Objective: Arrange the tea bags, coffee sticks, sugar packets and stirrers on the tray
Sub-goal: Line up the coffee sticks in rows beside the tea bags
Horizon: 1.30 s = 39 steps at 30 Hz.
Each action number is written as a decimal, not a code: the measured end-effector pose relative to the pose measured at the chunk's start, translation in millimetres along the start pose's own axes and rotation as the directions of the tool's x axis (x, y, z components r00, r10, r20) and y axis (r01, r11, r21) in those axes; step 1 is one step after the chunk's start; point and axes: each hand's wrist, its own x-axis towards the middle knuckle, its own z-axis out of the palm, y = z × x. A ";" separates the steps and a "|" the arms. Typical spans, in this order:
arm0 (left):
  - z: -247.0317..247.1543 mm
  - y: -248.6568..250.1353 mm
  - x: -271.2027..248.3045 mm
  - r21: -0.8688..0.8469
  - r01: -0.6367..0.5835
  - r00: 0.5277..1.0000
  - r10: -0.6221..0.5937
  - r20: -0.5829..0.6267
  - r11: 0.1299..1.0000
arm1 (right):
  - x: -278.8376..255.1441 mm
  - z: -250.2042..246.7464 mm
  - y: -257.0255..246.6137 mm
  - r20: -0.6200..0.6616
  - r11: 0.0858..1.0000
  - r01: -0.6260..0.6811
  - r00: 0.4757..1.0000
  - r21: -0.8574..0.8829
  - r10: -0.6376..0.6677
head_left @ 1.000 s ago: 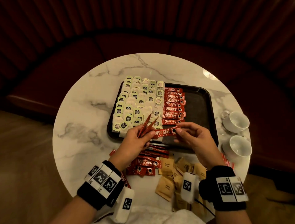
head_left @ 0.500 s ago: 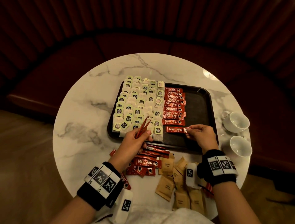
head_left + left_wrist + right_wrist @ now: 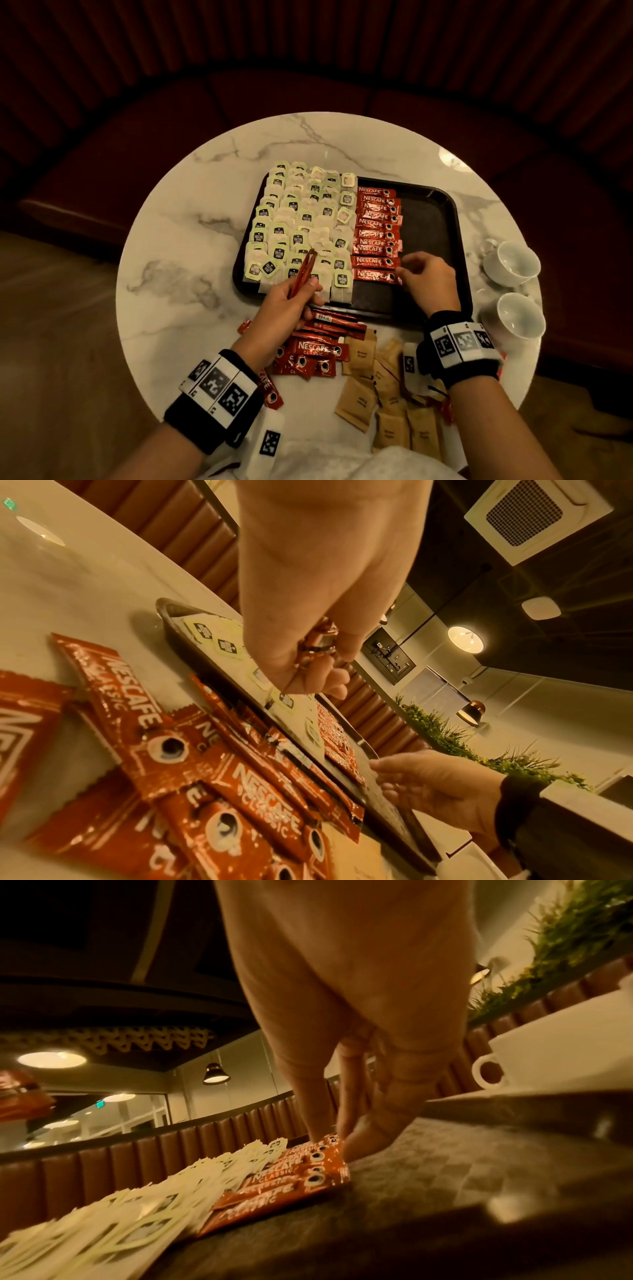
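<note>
On the marble table (image 3: 178, 240) the tray (image 3: 431, 219) holds tea bags (image 3: 294, 222) and coffee sticks (image 3: 375, 233). Your left hand (image 3: 284, 308) clamps spare sticks (image 3: 303, 270); your right hand's (image 3: 428, 279) straight fingers (image 3: 363, 1139) touch the nearest stick (image 3: 376, 275).

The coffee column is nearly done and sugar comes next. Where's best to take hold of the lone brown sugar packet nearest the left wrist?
Pinch the brown sugar packet by its left edge, coming from the left: it lies flat on the marble table, and its right side meets other packets.
</note>
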 end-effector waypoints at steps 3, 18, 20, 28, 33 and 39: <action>1.3 -0.4 0.7 0.011 0.003 1.000 -0.003 0.003 1.000 | -2.8 4.4 -11.5 0.201 0.957 0.278 0.946 -0.089 -0.256; -0.2 -2.2 -0.8 0.047 -0.019 1.000 0.019 -0.003 0.999 | 2.1 24.5 -27.5 0.314 0.889 0.386 0.899 -0.245 -0.304; 0.2 -0.9 -1.5 0.048 -0.020 1.000 0.019 0.012 0.999 | -3.0 18.9 -31.1 0.285 0.900 0.380 0.905 -0.212 -0.315; 8.3 8.1 -8.0 0.144 -0.103 0.989 0.085 0.122 0.984 | -53.3 -9.4 -62.3 0.232 0.920 0.217 0.925 0.326 -0.301; 8.8 9.1 -8.6 0.254 -0.136 0.982 0.096 0.162 0.958 | -74.7 -11.3 -63.6 0.381 0.810 -0.031 0.893 0.585 -0.241; 8.8 14.5 -11.9 0.252 -0.221 0.961 0.166 0.223 0.942 | -82.0 -13.6 -55.8 0.433 0.678 -0.178 0.872 0.714 -0.228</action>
